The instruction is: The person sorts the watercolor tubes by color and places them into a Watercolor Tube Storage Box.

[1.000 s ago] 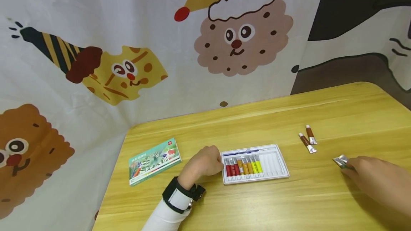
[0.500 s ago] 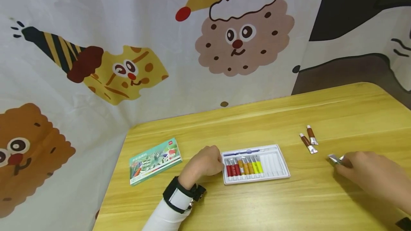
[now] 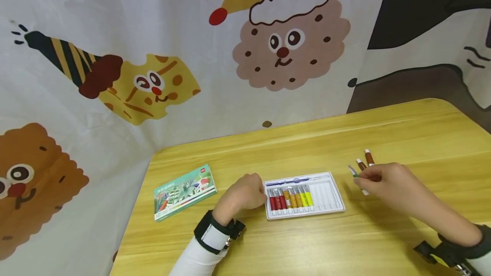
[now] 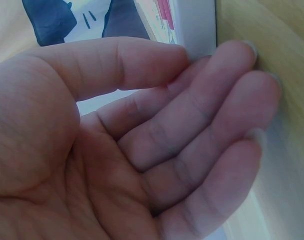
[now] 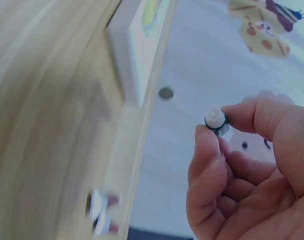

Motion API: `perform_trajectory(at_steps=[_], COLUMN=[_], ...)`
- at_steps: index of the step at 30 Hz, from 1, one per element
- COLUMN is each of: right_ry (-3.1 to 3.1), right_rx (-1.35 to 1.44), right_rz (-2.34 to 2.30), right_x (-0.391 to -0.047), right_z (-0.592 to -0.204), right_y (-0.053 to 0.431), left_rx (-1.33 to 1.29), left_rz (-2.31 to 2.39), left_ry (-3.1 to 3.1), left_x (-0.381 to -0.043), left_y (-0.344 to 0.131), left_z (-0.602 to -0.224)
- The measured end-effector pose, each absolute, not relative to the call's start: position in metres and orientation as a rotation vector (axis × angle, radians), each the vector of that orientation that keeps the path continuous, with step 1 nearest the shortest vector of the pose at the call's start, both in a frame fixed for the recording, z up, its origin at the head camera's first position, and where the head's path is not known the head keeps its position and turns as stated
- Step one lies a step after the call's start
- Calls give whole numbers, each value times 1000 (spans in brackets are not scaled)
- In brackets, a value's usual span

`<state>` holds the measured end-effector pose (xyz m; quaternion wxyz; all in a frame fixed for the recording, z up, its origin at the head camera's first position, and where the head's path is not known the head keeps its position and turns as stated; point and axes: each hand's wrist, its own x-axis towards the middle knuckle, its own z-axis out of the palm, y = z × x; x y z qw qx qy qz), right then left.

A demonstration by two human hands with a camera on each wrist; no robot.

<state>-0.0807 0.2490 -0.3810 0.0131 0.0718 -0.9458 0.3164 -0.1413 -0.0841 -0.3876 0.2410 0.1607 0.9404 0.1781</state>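
Observation:
At the left end of a white paint tray (image 3: 307, 215), my left hand (image 3: 245, 193) pinches the rim between thumb and fingertips. The tray's white wall (image 4: 199, 22) shows beyond the fingers in the left wrist view. Red, orange and yellow paint tubes (image 3: 293, 199) fill its left slots, below a blue paintbrush (image 3: 291, 182); the slots on the right are bare. To the right of the tray, my right hand (image 3: 395, 184) holds a green paint tube (image 5: 217, 121) between thumb and fingertips, above the table. Its white cap faces the right wrist camera.
Two brown paint tubes (image 3: 369, 158) lie just behind the right hand, partly covered by it. A green paint box (image 3: 184, 193) lies to the left on the wooden table (image 3: 291, 246). A printed cloth (image 3: 215, 110) hangs behind the table's back edge.
My right hand has moved left with the green paint tube, from the table's right side to near the tray and the brown tubes. The left hand has stayed at the tray.

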Motion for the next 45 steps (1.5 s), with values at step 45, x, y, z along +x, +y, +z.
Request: perform_trajectory(at_steps=[45], right_ry=[-3030], right_rx=[345], right_rz=[1048], right_x=[-87], right_z=[-414], right_y=[163], left_rx=[398], left_rz=[507], left_ry=[2574], left_x=[-142], left_y=[-83], left_z=[-389])
